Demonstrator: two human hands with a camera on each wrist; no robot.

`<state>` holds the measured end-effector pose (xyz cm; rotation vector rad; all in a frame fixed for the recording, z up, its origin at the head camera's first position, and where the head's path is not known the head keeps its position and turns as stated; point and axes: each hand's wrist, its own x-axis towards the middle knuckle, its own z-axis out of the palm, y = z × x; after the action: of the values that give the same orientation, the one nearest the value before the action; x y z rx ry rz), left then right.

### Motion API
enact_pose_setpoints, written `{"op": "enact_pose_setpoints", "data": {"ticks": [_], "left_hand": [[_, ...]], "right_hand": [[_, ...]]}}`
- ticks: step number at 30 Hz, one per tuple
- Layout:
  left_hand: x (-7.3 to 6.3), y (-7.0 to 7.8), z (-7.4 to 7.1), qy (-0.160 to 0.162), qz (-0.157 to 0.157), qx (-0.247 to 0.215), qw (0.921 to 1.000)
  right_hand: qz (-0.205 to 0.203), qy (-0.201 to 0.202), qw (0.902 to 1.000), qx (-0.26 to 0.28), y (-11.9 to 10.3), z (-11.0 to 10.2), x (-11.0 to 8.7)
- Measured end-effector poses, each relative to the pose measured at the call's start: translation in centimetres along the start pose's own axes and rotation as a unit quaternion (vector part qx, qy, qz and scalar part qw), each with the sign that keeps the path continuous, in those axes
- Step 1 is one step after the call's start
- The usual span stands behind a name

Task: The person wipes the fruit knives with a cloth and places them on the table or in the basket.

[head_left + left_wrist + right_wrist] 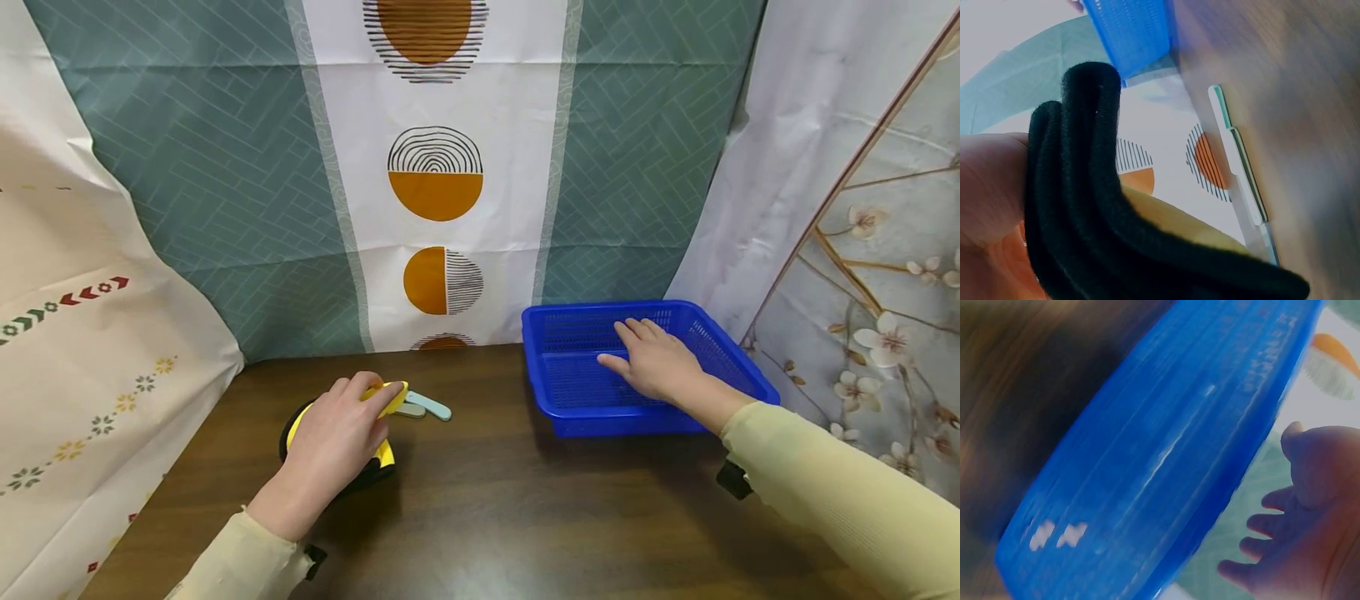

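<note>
My left hand (341, 433) grips a soft yellow item with thick black edging (385, 454) at the left of the table. In the left wrist view its fuzzy black edges (1094, 156) show as several folded layers; its exact kind is unclear. Just beyond it lie slim, round-ended flat pieces: a pale blue one (430, 406) and a grey-green one (409, 410), partly hidden by the yellow item. Over the blue plastic basket (592, 412) hovers my right hand (654, 360), fingers extended and holding nothing. The right wrist view shows that hand (1316, 506) above the basket's rim.
The basket, with perforated sides, stands at the back right of the dark wooden table (480, 517). Patterned cloth (630, 167) hangs behind the table. More cloth borders it on the left (97, 333) and the right (862, 275).
</note>
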<state>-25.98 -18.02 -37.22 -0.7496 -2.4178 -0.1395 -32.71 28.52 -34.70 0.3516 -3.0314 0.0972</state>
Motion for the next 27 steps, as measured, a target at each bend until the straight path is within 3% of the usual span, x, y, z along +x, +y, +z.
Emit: {"op": "enact_pose_setpoints", "data": {"ticks": [7, 15, 22, 27], "left_hand": [[-0.6, -0.2, -0.9, 0.002, -0.002, 0.009, 1.0000], [-1.7, -0.8, -1.8, 0.004, -0.007, 0.021, 0.9997], [-2.8, -1.3, -2.4, 0.008, -0.011, 0.033, 0.9994], [-3.3, -1.6, -2.9, 0.008, -0.015, 0.038, 0.9991]], "right_hand": [[-0.042, 0.055, 0.9973, 0.026, -4.0, 0.1, -1.1], [-0.088, 0.088, 0.9922, -0.009, -8.5, 0.6, -2.2], [-0.143, 0.140, 0.9792, -0.030, -12.7, 1.1, -2.9], [-0.171, 0.151, 0.9732, -0.027, -15.5, 1.4, -2.9]]}}
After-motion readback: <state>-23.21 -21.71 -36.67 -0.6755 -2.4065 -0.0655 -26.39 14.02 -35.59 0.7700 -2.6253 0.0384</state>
